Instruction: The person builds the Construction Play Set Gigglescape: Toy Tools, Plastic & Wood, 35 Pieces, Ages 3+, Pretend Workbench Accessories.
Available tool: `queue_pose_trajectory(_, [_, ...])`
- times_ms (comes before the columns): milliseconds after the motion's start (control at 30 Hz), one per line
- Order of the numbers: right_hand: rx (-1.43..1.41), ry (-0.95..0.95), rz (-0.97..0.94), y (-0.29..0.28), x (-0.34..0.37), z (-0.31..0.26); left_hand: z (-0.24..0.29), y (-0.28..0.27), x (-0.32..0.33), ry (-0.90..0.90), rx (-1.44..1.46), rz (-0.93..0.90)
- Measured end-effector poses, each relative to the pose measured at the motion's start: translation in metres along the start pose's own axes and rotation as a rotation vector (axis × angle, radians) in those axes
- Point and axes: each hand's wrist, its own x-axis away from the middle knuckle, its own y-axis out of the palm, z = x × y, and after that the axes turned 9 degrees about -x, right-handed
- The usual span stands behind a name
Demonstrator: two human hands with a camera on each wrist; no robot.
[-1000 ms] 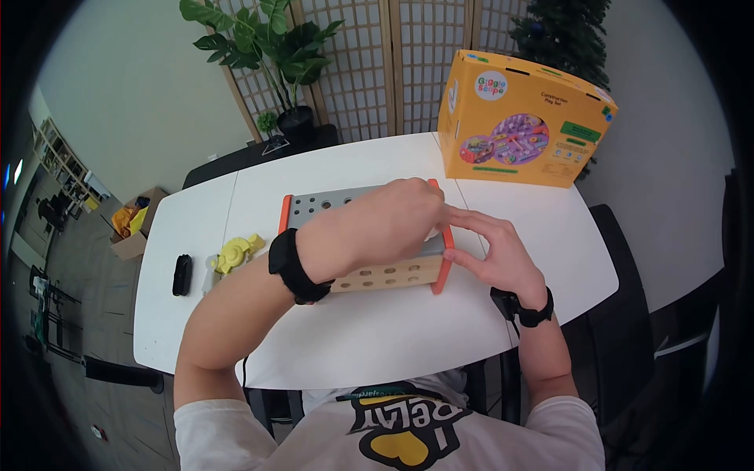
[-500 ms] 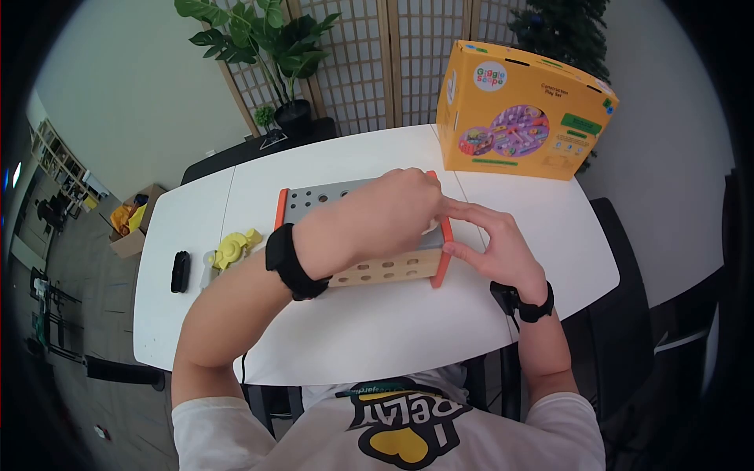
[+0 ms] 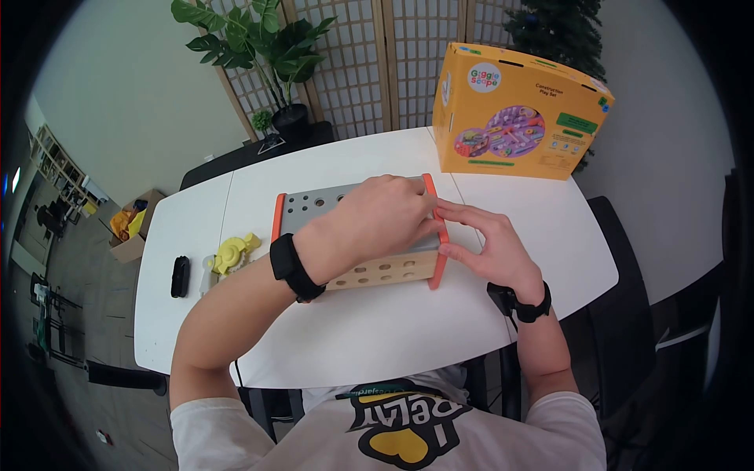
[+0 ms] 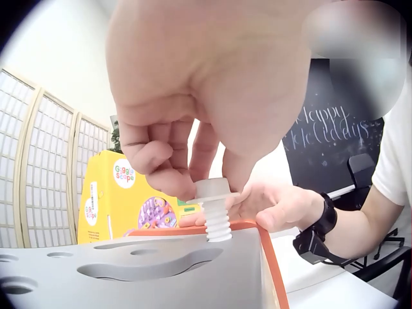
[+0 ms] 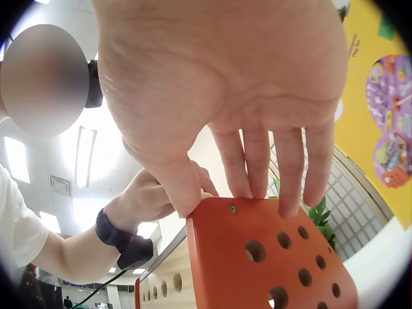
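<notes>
A toy workbench with a grey holed top [image 3: 320, 196], a wooden front and orange end panels [image 5: 225, 257] stands on the table. Over the right end of the top, my left hand [image 3: 385, 208] pinches a white plastic screw [image 4: 217, 219] by its head between thumb and fingers. The screw stands upright, its threaded tip at the grey surface near the orange edge. My right hand [image 3: 499, 243] rests on the right orange panel, thumb at the front corner and straight fingers along the top edge. In the head view the left hand hides the screw.
Left of the workbench lie a yellow toy piece [image 3: 234, 253] and a black case [image 3: 181, 276] on the white table [image 3: 377, 337]. A large yellow play set box [image 3: 522, 110] stands at the back right. A potted plant [image 3: 290, 118] is behind the table.
The left hand has turned a little at the wrist over the workbench's right end, its fingers still at the same spot. The right hand stays on the orange panel.
</notes>
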Motion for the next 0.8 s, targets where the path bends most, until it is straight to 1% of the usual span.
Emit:
queue_pose_trajectory(100, [0.005, 0.003, -0.004, 0.000, 0.000, -0.001, 0.000, -0.003, 0.001, 0.015, 0.097, 0.026])
queue_pose_trajectory(200, [0.003, 0.004, 0.000, 0.000, -0.001, -0.003, -0.014, 0.001, 0.000, 0.224, 0.240, 0.061])
queue_pose_trajectory(300, [-0.014, 0.007, 0.001, 0.001, 0.000, -0.001, -0.016, -0.015, -0.001, 0.173, 0.312, -0.190])
queue_pose_trajectory(400, [-0.022, 0.008, -0.004, 0.000, -0.001, -0.001, -0.016, -0.008, -0.002, 0.155, 0.360, -0.124])
queue_pose_trajectory(500, [-0.017, 0.024, -0.010, 0.000, 0.000, -0.002, 0.000, -0.009, 0.003, 0.011, 0.193, 0.058])
queue_pose_trajectory(600, [-0.014, 0.033, -0.012, 0.000, 0.000, -0.004, 0.002, -0.012, -0.002, -0.023, 0.123, -0.066])
queue_pose_trajectory(700, [-0.007, 0.036, -0.016, 0.000, -0.001, -0.005, -0.004, -0.008, -0.001, 0.076, 0.224, -0.006])
queue_pose_trajectory(800, [-0.002, 0.031, -0.011, 0.000, 0.000, -0.005, -0.013, -0.010, -0.004, 0.123, 0.286, -0.156])
